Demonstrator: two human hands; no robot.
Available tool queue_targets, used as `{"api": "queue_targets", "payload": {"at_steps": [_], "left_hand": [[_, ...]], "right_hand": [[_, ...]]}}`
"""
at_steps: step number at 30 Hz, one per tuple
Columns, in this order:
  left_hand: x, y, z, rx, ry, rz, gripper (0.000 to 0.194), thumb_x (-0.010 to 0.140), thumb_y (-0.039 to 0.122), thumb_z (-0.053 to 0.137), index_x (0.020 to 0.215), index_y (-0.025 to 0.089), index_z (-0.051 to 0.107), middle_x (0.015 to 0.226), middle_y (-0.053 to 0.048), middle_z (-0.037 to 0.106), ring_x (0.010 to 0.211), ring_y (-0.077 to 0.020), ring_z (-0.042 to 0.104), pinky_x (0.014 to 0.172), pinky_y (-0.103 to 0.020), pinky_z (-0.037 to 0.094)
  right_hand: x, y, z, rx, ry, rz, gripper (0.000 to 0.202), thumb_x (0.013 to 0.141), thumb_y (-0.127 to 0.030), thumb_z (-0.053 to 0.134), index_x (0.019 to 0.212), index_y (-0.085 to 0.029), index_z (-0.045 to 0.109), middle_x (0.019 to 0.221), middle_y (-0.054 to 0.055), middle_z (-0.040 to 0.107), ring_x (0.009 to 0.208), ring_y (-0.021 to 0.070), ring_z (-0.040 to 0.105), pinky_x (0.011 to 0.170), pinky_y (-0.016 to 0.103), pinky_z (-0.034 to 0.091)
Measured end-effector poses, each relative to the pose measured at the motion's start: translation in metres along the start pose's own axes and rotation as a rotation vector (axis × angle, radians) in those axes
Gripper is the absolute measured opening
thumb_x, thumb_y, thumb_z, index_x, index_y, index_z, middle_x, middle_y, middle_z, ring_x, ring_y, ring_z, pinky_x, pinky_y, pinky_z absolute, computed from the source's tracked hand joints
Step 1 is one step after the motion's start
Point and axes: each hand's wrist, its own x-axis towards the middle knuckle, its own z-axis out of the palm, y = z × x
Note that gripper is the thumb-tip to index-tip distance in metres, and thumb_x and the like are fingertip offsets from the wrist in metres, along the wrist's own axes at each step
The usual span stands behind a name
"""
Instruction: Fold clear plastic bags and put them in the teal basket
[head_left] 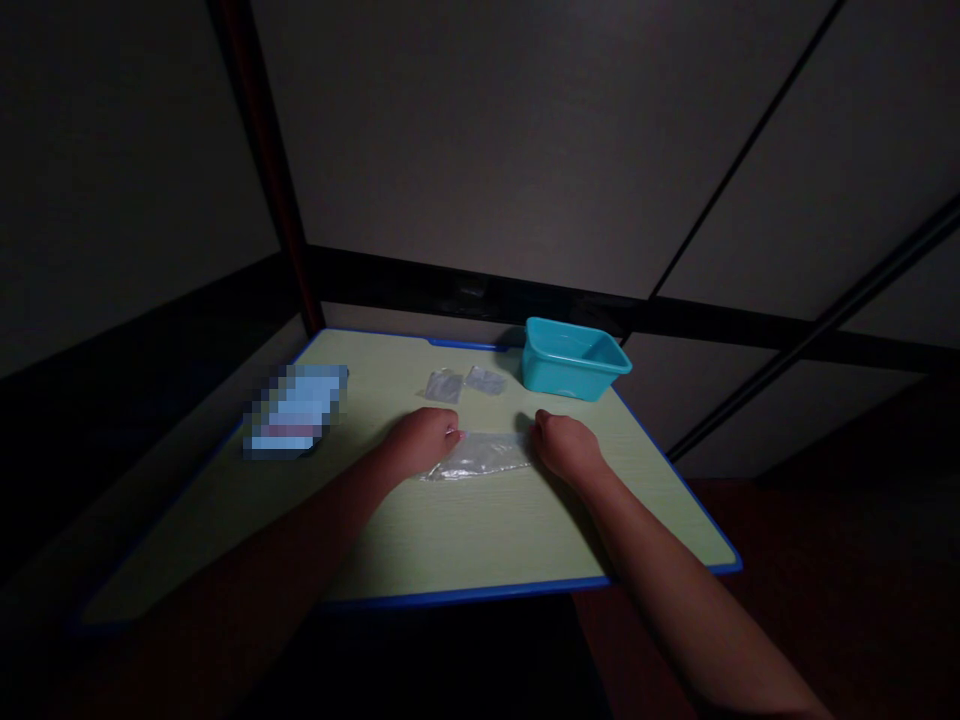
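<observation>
A clear plastic bag [484, 455] is stretched between my two hands, low over the table or resting on it. My left hand [426, 440] pinches its left end, thumb and fingers closed. At the other end, my right hand [566, 445] grips the bag with curled fingers. Just beyond lie two small folded clear plastic pieces, a left one [444, 386] and a right one [486, 380], flat on the tabletop. What, if anything, is inside the bag cannot be made out.
A turquoise plastic basket [574, 375] stands at the table's back right corner. On the left lies a blurred-out, bright bluish flat object [300, 410]. The pale table [465, 540] has a blue edge. Dark panelled walls or cabinet doors [480, 150] rise behind it.
</observation>
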Motion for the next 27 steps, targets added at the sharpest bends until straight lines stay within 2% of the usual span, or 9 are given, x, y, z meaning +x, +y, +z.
{"api": "queue_targets", "payload": {"at_steps": [12, 19, 23, 27], "left_hand": [[-0.0018, 0.0033, -0.0021, 0.059, -0.013, -0.006, 0.023, 0.083, 0.032, 0.046, 0.075, 0.018, 0.062, 0.078, -0.006, 0.065, 0.070, -0.0175, 0.057, 0.059, -0.025, 0.033], [-0.0041, 0.0058, -0.0033, 0.095, -0.022, -0.001, 0.022, 0.084, 0.030, 0.045, 0.075, 0.018, 0.061, 0.077, -0.006, 0.065, 0.070, -0.0188, 0.058, 0.060, -0.027, 0.034], [-0.0057, 0.0077, -0.0043, 0.145, -0.026, -0.003, 0.022, 0.085, 0.031, 0.044, 0.080, 0.018, 0.061, 0.084, -0.008, 0.067, 0.077, -0.0209, 0.060, 0.063, -0.027, 0.036], [-0.0077, 0.0091, -0.0058, 0.166, -0.049, -0.025, 0.022, 0.085, 0.033, 0.045, 0.082, 0.019, 0.061, 0.084, -0.008, 0.066, 0.076, -0.0202, 0.060, 0.063, -0.027, 0.037]], "right_hand": [[-0.0005, -0.0037, -0.0028, -0.030, -0.021, 0.006, 0.031, 0.093, -0.033, 0.030, 0.107, -0.018, 0.054, 0.094, 0.014, 0.066, 0.087, 0.0243, 0.064, 0.067, 0.030, 0.046], [0.0005, -0.0072, 0.0019, -0.016, -0.037, 0.037, 0.035, 0.094, -0.033, 0.027, 0.111, -0.016, 0.052, 0.093, 0.016, 0.066, 0.088, 0.0261, 0.064, 0.069, 0.034, 0.047], [-0.0005, -0.0094, 0.0049, -0.010, 0.001, 0.069, 0.033, 0.093, -0.033, 0.030, 0.111, -0.015, 0.051, 0.089, 0.015, 0.067, 0.083, 0.0277, 0.065, 0.065, 0.035, 0.048], [-0.0015, -0.0088, 0.0055, -0.006, 0.019, 0.097, 0.032, 0.092, -0.033, 0.032, 0.109, -0.014, 0.051, 0.088, 0.015, 0.066, 0.084, 0.0275, 0.065, 0.066, 0.034, 0.048]]}}
